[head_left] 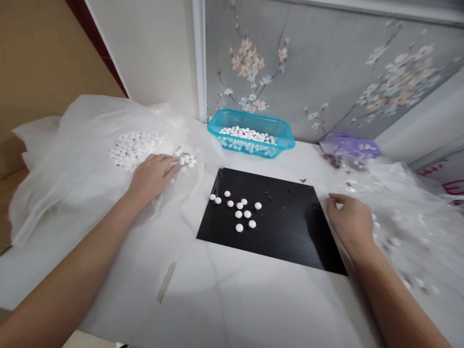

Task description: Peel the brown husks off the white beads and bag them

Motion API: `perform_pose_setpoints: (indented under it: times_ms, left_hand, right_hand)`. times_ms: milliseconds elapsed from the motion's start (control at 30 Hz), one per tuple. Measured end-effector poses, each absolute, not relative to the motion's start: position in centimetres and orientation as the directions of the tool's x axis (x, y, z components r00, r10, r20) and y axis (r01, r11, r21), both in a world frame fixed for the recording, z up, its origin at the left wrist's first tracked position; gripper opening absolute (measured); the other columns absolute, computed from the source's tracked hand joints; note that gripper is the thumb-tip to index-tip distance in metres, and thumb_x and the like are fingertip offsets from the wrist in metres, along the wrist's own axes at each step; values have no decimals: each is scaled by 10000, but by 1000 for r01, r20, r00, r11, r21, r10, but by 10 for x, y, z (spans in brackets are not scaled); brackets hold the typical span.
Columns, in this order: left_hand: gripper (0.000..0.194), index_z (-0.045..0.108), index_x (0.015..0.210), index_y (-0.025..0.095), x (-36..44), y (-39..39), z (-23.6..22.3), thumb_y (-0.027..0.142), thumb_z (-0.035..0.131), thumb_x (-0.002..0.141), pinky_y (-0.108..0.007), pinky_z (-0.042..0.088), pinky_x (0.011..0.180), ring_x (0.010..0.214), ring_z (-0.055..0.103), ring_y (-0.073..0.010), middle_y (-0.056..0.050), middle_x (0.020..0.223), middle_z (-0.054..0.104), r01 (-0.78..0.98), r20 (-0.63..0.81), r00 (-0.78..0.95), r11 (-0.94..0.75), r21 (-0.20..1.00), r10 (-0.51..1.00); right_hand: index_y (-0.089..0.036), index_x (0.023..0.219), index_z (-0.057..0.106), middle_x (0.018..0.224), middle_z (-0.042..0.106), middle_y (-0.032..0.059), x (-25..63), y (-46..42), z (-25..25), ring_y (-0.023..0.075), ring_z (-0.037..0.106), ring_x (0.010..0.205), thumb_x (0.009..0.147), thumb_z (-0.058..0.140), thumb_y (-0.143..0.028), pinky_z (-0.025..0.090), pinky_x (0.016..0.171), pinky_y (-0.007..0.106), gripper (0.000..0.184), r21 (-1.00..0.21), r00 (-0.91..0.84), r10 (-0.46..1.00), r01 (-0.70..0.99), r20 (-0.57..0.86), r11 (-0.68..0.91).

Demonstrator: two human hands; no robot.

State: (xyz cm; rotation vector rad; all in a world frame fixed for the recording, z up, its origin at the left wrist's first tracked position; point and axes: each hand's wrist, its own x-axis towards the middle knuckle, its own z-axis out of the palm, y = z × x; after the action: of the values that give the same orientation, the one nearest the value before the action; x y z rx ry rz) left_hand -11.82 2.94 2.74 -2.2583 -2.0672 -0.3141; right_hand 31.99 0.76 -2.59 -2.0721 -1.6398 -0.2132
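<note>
My left hand [154, 176] rests on a clear plastic bag [87, 128], fingers stretched out beside a small cluster of white balls [186, 158]. A larger heap of white balls [136, 147] shows behind it, in the bag. Several white balls with reddish-brown bits at their bases [239, 214] lie on the left half of a black board [282, 241]. At the board's right edge is my right hand [350, 217], its fingers curled into a pinch. Whatever may be between those fingertips is hidden. Small brown bits [318, 207] lie close to it on the board.
A blue plastic basket [286, 137] holding many white balls stands against the flower-patterned wall panel. Another clear plastic bag [416, 212] with white pieces spreads across the right side, near a purple packet [351, 145]. A strip of tape [167, 282] marks the white table [246, 299].
</note>
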Motion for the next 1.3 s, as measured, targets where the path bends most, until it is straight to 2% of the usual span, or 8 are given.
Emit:
perform_pose_setpoints:
  times_ms: [100, 233, 467, 633, 800, 900, 1067, 1300]
  left_hand:
    - [494, 466, 1307, 170, -118, 32, 21, 380, 232, 926, -373, 263, 1049, 1255, 384, -251, -60, 1372, 462, 953, 147, 262, -280, 118, 954]
    - [547, 437, 1322, 109, -120, 37, 12, 425, 265, 910, -394, 214, 1090, 1307, 331, -254, -119, 1416, 398, 946, 78, 236, -247, 209, 969]
    - [486, 610, 1112, 110, -125, 42, 10, 390, 276, 896, -378, 375, 982, 1093, 527, -260, -148, 1191, 559, 953, 206, 38, -98, 288, 978]
    - [374, 629, 1011, 141, -131, 44, 12, 304, 322, 875, -381, 369, 971, 1068, 534, -262, -103, 1099, 631, 962, 161, 87, -125, 243, 983]
    - [333, 578, 964, 141, -110, 31, 27, 363, 342, 890, -372, 395, 915, 1039, 526, -257, -90, 1042, 576, 953, 341, 17, -118, 278, 940]
    - [197, 522, 843, 178, -79, 17, 31, 362, 452, 854, -290, 445, 786, 829, 569, -169, -25, 876, 565, 857, 472, -45, -208, 471, 881]
    - [165, 420, 816, 212, -18, -21, 19, 333, 531, 828, -220, 449, 634, 675, 567, -102, 33, 754, 545, 368, 196, 3, -184, 912, 981]
    - [195, 449, 850, 202, 6, -42, 11, 329, 591, 807, -252, 470, 734, 763, 622, -118, 1, 838, 651, 137, -129, 296, 91, 986, 946]
  right_hand:
    - [-191, 831, 732, 710, 696, 145, 318, 7, -24, 250, 642, 655, 755, 468, -266, 413, 572, 336, 285, -308, 258, 846, 944, 466, -118]
    - [-94, 897, 715, 836, 707, 156, 304, 6, -14, 288, 646, 789, 735, 448, -261, 454, 747, 370, 353, -393, 368, 832, 897, 414, -202]
    - [-88, 939, 709, 902, 708, 161, 295, 3, -7, 277, 653, 813, 740, 484, -275, 465, 834, 383, 353, -514, 411, 843, 835, 348, -196]
    - [-133, 906, 718, 904, 715, 125, 289, 1, -4, 260, 669, 767, 747, 505, -300, 496, 790, 410, 314, -560, 382, 849, 819, 365, -127]
    - [-170, 909, 728, 825, 732, 77, 267, -9, -2, 250, 683, 728, 769, 549, -344, 528, 754, 390, 285, -606, 340, 838, 795, 427, -14]
    - [-200, 987, 708, 925, 724, 57, 243, -21, -4, 231, 692, 744, 814, 529, -325, 551, 733, 366, 278, -616, 168, 887, 773, 430, 152]
    - [-220, 1023, 674, 992, 710, 34, 207, -43, -5, 206, 682, 876, 831, 533, -281, 578, 731, 319, 245, -765, 30, 936, 586, 350, 267]
    - [-206, 829, 653, 819, 731, 24, 192, -53, -4, 186, 696, 774, 754, 646, -275, 581, 659, 271, 102, -879, 163, 944, 437, 285, 190]
